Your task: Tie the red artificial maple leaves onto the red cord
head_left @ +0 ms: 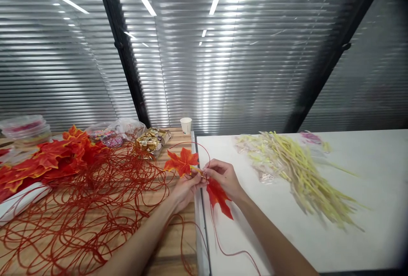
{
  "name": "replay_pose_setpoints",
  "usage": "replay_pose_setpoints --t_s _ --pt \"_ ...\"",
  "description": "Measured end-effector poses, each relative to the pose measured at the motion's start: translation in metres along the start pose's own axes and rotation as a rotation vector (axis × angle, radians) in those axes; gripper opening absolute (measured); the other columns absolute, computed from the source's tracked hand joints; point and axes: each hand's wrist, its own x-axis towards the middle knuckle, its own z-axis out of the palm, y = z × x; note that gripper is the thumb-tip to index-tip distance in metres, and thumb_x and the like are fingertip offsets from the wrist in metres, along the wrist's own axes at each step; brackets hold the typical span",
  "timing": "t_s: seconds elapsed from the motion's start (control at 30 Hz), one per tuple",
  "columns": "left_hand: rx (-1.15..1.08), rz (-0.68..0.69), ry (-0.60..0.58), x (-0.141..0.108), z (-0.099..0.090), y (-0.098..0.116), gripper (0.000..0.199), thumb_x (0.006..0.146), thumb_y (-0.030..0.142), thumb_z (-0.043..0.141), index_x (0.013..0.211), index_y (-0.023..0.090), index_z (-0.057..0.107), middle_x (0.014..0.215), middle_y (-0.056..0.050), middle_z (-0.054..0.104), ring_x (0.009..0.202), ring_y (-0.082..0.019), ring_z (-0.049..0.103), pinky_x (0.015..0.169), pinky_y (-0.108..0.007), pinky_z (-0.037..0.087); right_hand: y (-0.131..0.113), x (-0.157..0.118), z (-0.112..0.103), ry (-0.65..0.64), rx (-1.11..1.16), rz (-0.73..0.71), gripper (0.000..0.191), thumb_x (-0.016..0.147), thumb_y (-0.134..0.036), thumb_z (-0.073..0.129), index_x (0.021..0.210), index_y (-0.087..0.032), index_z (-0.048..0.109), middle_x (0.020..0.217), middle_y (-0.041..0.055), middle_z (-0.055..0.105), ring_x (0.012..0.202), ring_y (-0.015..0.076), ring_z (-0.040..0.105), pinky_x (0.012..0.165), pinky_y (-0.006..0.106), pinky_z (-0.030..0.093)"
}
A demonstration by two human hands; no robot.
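Note:
My left hand and my right hand meet above the seam between two tables. Their fingertips pinch a thin red cord and the stem of an orange artificial maple leaf that stands up just left of my fingers. A second, redder leaf hangs on the same cord below my right hand. The cord loops up behind the hands and trails down toward me across the white table.
A big tangle of red cord covers the wooden table at left, with a heap of maple leaves behind it. Plastic bags, gold wrappers and a paper cup stand farther back. Yellow-green stems lie on the white table.

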Motion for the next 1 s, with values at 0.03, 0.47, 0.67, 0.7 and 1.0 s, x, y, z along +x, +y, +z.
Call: replay_pose_setpoints --t_s 0.03,0.47,0.67,0.7,1.0 --pt "0.008 0.007 -0.005 0.000 0.000 0.000 0.026 0.054 0.024 0.081 0.068 0.011 0.065 0.060 0.000 0.062 0.058 -0.008 0.058 0.063 -0.020 0.048 0.000 0.000 0.000 -0.001 -0.013 -0.004 0.011 0.071 -0.027 0.069 0.068 -0.017 0.064 0.068 0.0003 0.060 0.062 0.0120 0.055 0.060 0.025 0.045" --pt "0.016 0.055 -0.021 0.003 0.000 -0.001 0.021 0.057 0.024 0.079 0.068 0.012 0.066 0.063 0.001 0.062 0.053 -0.005 0.055 0.057 -0.017 0.046 0.002 0.000 -0.001 0.008 -0.226 -0.101 0.009 0.076 -0.025 0.064 0.070 -0.018 0.062 0.071 0.0014 0.059 0.065 0.0129 0.055 0.059 0.025 0.045" --pt "0.037 0.091 0.079 0.005 -0.002 -0.003 0.023 0.057 0.022 0.079 0.073 0.011 0.067 0.071 -0.002 0.066 0.067 -0.010 0.061 0.068 -0.020 0.048 0.003 -0.001 0.001 0.064 -0.501 -0.257 0.007 0.079 -0.020 0.058 0.074 -0.018 0.062 0.074 0.0030 0.061 0.069 0.0146 0.057 0.060 0.026 0.046" --pt "0.046 0.097 0.080 0.005 -0.001 -0.003 0.024 0.058 0.023 0.079 0.075 0.011 0.067 0.072 -0.003 0.067 0.067 -0.010 0.062 0.069 -0.020 0.048 0.004 -0.002 0.002 0.075 -0.530 -0.281 0.007 0.080 -0.019 0.058 0.074 -0.019 0.062 0.073 0.0027 0.061 0.068 0.0145 0.057 0.060 0.026 0.046" --pt "0.047 0.142 0.113 0.004 0.000 -0.005 0.024 0.058 0.022 0.078 0.075 0.011 0.067 0.075 -0.005 0.069 0.070 -0.012 0.064 0.074 -0.024 0.049 0.016 -0.006 0.001 0.058 -0.781 -0.490 0.015 0.084 -0.014 0.048 0.085 -0.020 0.062 0.081 0.0044 0.059 0.073 0.0156 0.058 0.065 0.027 0.049"
